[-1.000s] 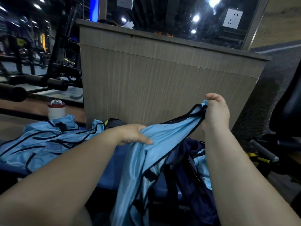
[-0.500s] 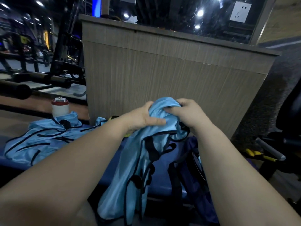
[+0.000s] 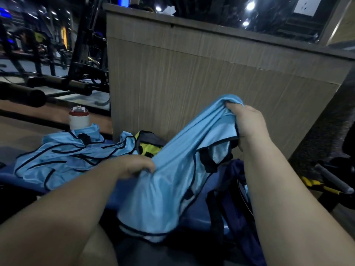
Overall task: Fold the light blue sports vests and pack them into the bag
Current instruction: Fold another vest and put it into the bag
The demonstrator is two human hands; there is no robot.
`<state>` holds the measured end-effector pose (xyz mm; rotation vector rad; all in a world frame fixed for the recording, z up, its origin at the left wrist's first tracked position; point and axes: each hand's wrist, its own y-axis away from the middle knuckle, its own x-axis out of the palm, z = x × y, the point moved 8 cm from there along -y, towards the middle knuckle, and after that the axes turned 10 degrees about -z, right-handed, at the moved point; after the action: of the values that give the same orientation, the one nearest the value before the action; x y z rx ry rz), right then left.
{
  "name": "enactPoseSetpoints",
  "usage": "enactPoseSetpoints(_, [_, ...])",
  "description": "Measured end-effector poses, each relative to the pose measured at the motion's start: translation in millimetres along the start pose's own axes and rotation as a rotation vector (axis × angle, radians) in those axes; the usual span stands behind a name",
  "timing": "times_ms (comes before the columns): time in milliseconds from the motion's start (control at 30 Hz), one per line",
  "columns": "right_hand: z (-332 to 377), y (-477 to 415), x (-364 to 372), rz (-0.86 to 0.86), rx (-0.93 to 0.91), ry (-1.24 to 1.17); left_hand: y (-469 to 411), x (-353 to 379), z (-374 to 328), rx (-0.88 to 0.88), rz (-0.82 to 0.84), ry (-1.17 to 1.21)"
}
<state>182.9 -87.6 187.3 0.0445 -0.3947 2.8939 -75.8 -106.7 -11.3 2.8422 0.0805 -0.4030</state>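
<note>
Light blue, slick mesh with black piping: vest [image 3: 178,169] held up above the blue bench [image 3: 199,214], centre of view. Soft and light by the look, likely to slide and slump rather than hold a crease; best gripped at the bound edges or shoulder straps. Right hand [image 3: 247,123] pinching a bunched top corner, high and far right. Left hand [image 3: 134,166] clamped on the lower left edge, fingers curled into cloth. Lower hem hanging loose near the knees. Pile of unfolded vests [image 3: 63,156] lying on the bench, far left. Dark navy bag [image 3: 236,200] just right of the held vest, under the right forearm, opening unclear.
</note>
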Motion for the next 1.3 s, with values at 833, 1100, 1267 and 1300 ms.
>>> enactPoseSetpoints(833, [-224,-51,-123,0.283,0.468,0.983,-66,122,33,0.469,0.096,-0.930])
enactPoseSetpoints(1100, [-204,-66,-124,0.064,0.344,0.365,-76,103,31,0.338,0.052,-0.829])
enactPoseSetpoints(1267, [-146,-66,-95,0.082,0.128,-0.069,-77,109,45,0.211,0.221,-0.794])
enactPoseSetpoints(1300, [-149,-66,-96,0.068,0.129,-0.036,-74,110,46,0.147,0.253,-0.748])
